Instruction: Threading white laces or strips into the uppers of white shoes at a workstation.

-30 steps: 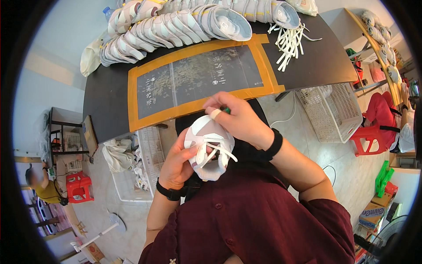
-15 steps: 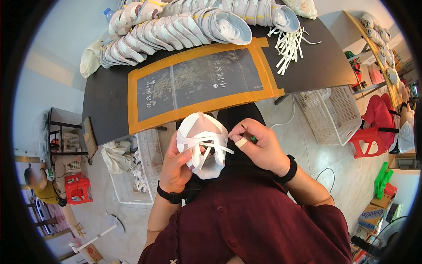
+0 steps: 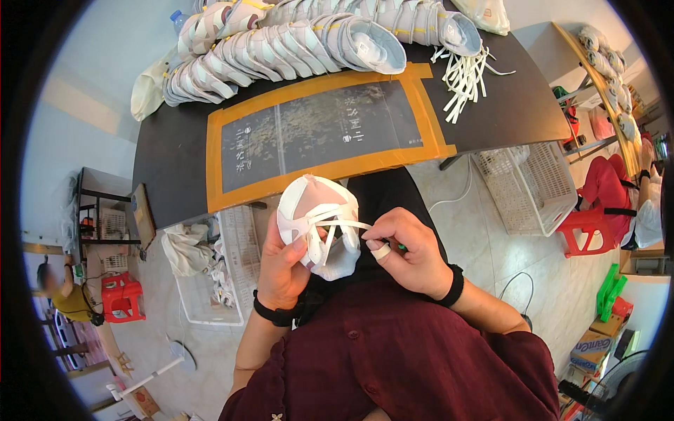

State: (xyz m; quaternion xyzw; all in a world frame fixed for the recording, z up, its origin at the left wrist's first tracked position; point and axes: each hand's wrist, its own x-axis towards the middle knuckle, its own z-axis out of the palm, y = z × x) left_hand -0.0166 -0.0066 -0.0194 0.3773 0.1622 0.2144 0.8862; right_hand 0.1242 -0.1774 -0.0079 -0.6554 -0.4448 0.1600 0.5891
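A white and pinkish shoe upper [image 3: 316,199] is being held before the torso, near the table [image 3: 523,98], by the left hand [image 3: 284,263], half closed around its side. A loose white lace [image 3: 352,223] is being pinched near its end by the right hand [image 3: 408,254], in which a partly hidden green tool [image 3: 402,248] is also being held. Beyond, rows of nested uppers [image 3: 274,57] and a bunch of laces [image 3: 465,81] are being carried by the table.

head cam | fisheye | faces dn | nr L hand [image 3: 284,272], R hand [image 3: 413,258]
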